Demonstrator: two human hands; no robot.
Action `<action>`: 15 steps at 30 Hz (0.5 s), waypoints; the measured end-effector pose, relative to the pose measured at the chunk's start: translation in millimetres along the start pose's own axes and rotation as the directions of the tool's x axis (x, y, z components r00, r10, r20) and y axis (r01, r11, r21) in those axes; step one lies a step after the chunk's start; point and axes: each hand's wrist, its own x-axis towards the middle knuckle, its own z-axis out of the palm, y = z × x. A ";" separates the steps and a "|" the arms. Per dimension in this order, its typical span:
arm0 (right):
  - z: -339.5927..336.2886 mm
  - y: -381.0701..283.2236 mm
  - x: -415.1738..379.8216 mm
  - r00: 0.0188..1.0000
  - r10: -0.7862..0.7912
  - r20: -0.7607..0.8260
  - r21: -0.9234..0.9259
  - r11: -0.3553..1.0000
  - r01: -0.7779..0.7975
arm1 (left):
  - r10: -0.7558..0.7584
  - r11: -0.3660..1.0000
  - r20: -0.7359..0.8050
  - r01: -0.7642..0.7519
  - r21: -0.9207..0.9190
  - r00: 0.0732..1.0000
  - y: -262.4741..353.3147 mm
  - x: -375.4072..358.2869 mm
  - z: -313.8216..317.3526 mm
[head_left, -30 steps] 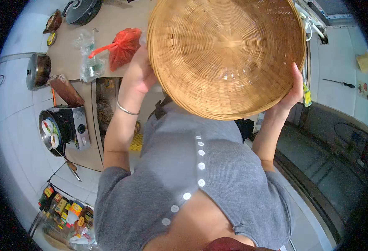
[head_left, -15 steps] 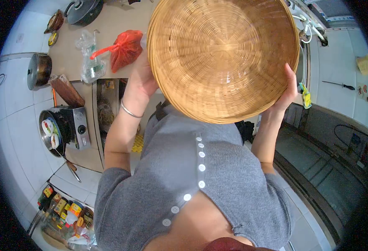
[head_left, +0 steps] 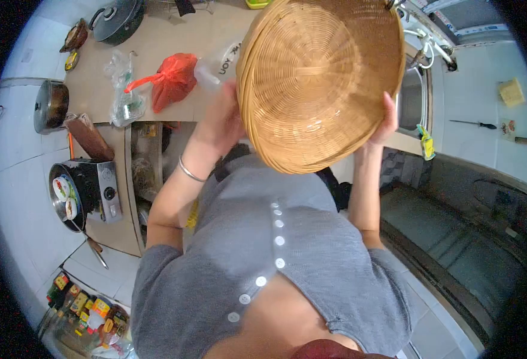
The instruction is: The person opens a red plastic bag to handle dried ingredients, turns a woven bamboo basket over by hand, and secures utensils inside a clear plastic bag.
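Observation:
A round woven basket (head_left: 311, 72), its hollow inside facing the camera, is held up tilted at the top centre. My left hand (head_left: 223, 122), with a bracelet on its wrist, grips the left rim, its fingers partly hidden. On the right rim, my right hand (head_left: 383, 124) is closed with the thumb over the edge and the other fingers hidden behind. Left of the basket, a red plastic bag (head_left: 173, 81) and a clear plastic bag (head_left: 126, 102) lie on the counter (head_left: 156, 36). Pale plastic with dark lettering (head_left: 229, 58) shows beside the basket.
A lidded black pot (head_left: 117, 21) and a metal pot (head_left: 51, 106) stand at the left. Below them, a pan (head_left: 66, 209) with dishes sits on a stove (head_left: 109, 191). Seasoning bottles (head_left: 87, 302) are at lower left. A faucet (head_left: 419, 57) and sink are at right.
The basket has tilted and now looks narrower. Both hands have shifted with it, the right one leftward in view. More of the lettered plastic and the sink now shows.

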 end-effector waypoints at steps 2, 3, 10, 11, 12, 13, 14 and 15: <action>0.5 9.9 6.4 0.999 -0.031 0.017 -0.020 0.999 0.032 | 0.035 0.950 0.404 0.095 -0.297 0.914 -10.3 1.8 -4.8; 0.6 13.3 7.6 1.000 -0.009 -0.020 -0.071 0.997 0.007 | 0.048 0.950 0.411 0.086 -0.301 0.910 -9.7 -0.1 -3.3; 7.8 25.3 -19.7 0.909 -0.345 0.233 -0.484 0.770 0.416 | 0.276 0.880 0.325 -0.374 0.293 0.904 -4.4 -5.1 41.1; 3.2 29.5 -32.3 0.937 -0.196 0.289 -0.155 0.956 0.248 | 0.334 0.710 0.369 -0.489 0.507 0.867 -10.1 -4.6 50.1; 17.3 26.6 -45.3 0.938 -0.209 0.276 -0.163 0.952 0.260 | 0.322 0.718 0.381 -0.486 0.498 0.867 -15.6 -5.1 53.5; 43.5 17.6 -58.5 0.927 -0.165 0.336 -0.207 0.948 0.243 | 0.366 0.644 0.353 -0.508 0.572 0.861 -22.3 -4.9 56.4; 61.4 7.7 -65.3 0.911 -0.117 0.396 -0.253 0.939 0.231 | 0.415 0.563 0.331 -0.525 0.639 0.848 -27.3 -3.0 60.0; 68.2 -0.4 -65.4 0.912 -0.129 0.390 -0.264 0.933 0.245 | 0.410 0.571 0.344 -0.532 0.626 0.845 -26.3 0.0 61.4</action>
